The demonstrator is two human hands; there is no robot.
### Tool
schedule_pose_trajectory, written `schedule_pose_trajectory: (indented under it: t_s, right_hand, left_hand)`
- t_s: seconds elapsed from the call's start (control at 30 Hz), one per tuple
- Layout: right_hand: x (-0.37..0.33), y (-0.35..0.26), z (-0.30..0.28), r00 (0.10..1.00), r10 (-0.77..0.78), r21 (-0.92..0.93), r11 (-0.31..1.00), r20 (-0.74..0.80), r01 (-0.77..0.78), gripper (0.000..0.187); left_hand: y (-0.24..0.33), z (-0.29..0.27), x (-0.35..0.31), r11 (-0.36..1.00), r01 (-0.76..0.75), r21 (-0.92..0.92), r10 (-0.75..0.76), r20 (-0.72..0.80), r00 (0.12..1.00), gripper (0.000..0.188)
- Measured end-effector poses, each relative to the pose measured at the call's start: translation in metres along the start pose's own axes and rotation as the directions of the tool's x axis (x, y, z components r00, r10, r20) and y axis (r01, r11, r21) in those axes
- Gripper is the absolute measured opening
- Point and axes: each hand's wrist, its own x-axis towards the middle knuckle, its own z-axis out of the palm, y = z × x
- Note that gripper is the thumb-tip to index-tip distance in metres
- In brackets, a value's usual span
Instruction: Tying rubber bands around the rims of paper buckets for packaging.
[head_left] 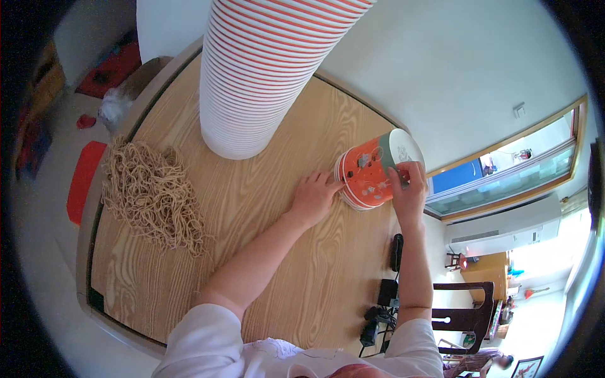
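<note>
A short stack of nested orange paper buckets (365, 169) stands bottom-up on the wooden table, right of centre. The top one has a green band and a pale base; several white rims show at the lower end. My left hand (315, 198) is at the rims on the near left, its fingers bent against them. My right hand (409, 188) grips the base edge of the top bucket with thumb and fingers; part of that grip is hidden. Left of them rises a tall stack of nested white paper buckets (252, 88) with red-orange rims. A tangled heap of beige twine (154, 192) lies at the left.
The wooden table (271, 283) has a dark-lined raised edge. Black power adapters and cables (378, 321) lie by its right side, near a dark wooden chair (463, 315). A red plastic piece (85, 183) is beyond the left edge. Another person (472, 363) is far at lower right.
</note>
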Motion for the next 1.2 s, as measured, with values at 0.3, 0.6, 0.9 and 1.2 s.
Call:
schedule_pose_trajectory:
  t_s: [0.3, 0.6, 0.9, 1.2]
  right_hand:
    - [-0.006, 0.008, 0.014, 0.999, -0.052, -0.043, 0.998, 0.013, 0.052, 0.016]
    - [0.017, -0.021, -0.012, 0.989, 0.016, -0.014, 1.0, 0.15, -0.014, 0.022]
    - [0.154, -0.145, -0.11, 0.827, -0.499, -0.008, 0.857, -0.26, 0.514, 0.05]
    - [0.258, -0.271, -0.161, 0.977, -0.212, 0.298, 0.932, -0.022, 0.208, 0.056]
  left_hand:
    - [-0.006, 0.011, 0.002, 0.996, 0.024, -0.081, -0.033, -0.111, 0.993, 0.027]
    - [-0.02, 0.01, 0.005, 0.951, -0.041, -0.306, -0.057, -0.304, 0.951, 0.024]
    - [0.054, -0.23, 0.032, 0.95, -0.263, 0.166, 0.303, -0.68, 0.668, 0.038]
    - [0.064, -0.326, 0.097, 0.767, -0.136, 0.627, 0.601, -0.627, 0.496, 0.039]
